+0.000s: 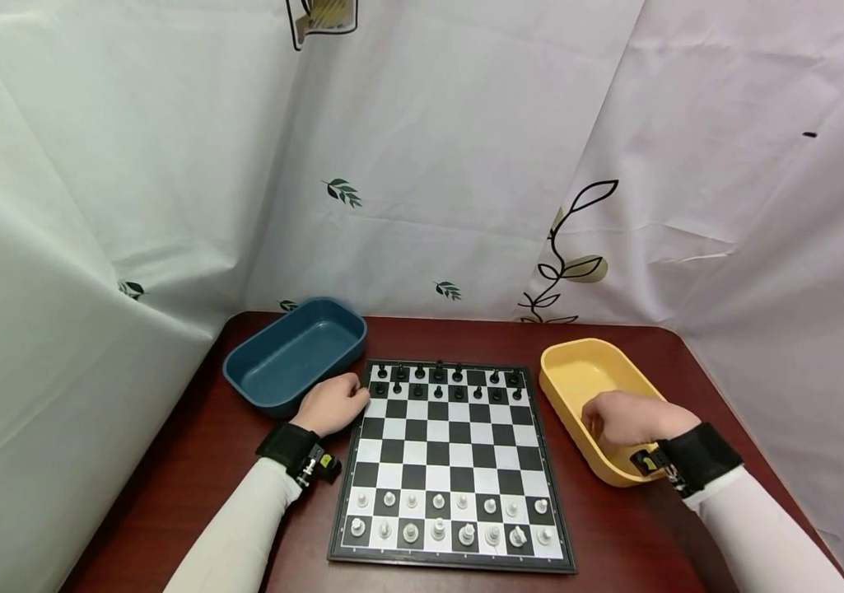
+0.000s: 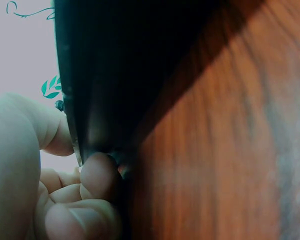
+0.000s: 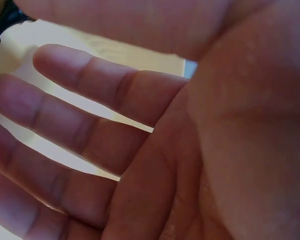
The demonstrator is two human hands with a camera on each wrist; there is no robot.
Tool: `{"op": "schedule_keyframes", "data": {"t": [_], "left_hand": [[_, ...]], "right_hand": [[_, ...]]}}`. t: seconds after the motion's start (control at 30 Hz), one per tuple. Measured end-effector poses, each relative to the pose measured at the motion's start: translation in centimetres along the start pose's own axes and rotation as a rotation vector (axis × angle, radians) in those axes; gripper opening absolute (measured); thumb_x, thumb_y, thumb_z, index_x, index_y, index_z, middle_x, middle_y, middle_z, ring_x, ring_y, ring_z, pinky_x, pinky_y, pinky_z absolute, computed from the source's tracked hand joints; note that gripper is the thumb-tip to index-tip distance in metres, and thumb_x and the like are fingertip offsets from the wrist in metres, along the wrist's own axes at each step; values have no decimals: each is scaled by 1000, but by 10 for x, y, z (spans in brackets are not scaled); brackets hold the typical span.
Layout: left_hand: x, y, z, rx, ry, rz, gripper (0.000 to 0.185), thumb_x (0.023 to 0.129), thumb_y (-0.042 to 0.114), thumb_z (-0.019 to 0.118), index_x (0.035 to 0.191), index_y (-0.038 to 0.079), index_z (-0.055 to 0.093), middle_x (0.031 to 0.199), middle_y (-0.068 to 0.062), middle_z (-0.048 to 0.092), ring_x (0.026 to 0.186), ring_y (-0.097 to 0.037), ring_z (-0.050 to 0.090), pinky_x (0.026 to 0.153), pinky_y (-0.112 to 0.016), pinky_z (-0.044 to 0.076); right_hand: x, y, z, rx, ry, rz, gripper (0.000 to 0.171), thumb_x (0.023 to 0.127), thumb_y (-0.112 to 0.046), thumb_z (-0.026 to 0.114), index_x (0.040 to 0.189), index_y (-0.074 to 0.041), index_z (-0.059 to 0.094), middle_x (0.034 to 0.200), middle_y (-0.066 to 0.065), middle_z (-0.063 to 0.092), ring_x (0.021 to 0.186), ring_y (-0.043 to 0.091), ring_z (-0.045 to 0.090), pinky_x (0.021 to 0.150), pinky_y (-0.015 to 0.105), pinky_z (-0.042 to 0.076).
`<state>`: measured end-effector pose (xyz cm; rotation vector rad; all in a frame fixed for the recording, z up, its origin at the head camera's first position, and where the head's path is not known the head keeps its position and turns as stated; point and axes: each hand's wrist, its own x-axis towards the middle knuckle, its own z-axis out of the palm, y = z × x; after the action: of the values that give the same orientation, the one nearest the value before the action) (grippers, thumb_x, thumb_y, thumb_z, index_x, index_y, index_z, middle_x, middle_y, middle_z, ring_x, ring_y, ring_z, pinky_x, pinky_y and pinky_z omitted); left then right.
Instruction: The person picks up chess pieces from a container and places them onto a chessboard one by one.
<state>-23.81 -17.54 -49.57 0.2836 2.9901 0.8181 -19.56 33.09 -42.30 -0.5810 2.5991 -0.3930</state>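
My left hand grips the left edge of the chessboard near its far corner. In the left wrist view, its curled fingers pinch the board's dark rim. My right hand reaches down into the yellow tray, its fingertips hidden in the head view. From the right wrist, its fingers look loosely bent and spread apart. A black chess piece shows just beyond the thumb. Black pieces line the board's far side, with a gap in the back row. White pieces fill two near rows.
A blue tray stands at the back left, close behind my left hand. Reddish-brown wood forms the tabletop. White patterned cloth hangs behind the table and along both sides.
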Motion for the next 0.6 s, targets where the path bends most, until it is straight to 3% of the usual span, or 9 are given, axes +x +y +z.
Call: {"op": "schedule_keyframes", "data": {"t": [0.13,0.3,0.6], "left_hand": [[0,0,0,-4,3,-1,29,104,29,58,78,16,55,71,-2,46,61,-21,44,63,-36,33],[0,-1,1,-5,9,-1,29,103,30,57,78,16,54,71,-1,45,60,-20,43,62,-36,33],[1,-4,4,-15,16,12,29,102,31,56,76,18,53,70,-1,44,60,-20,43,62,-35,31]], "right_hand": [[1,0,2,1,-23,10,35,67,10,73,83,-20,66,72,-9,55,67,11,50,61,30,42],[4,4,9,-1,-56,32,37,67,15,66,81,-19,62,68,-8,42,63,12,41,54,28,36],[7,3,11,-62,-37,4,39,68,17,70,78,-19,59,68,-7,42,64,13,40,57,28,38]]}}
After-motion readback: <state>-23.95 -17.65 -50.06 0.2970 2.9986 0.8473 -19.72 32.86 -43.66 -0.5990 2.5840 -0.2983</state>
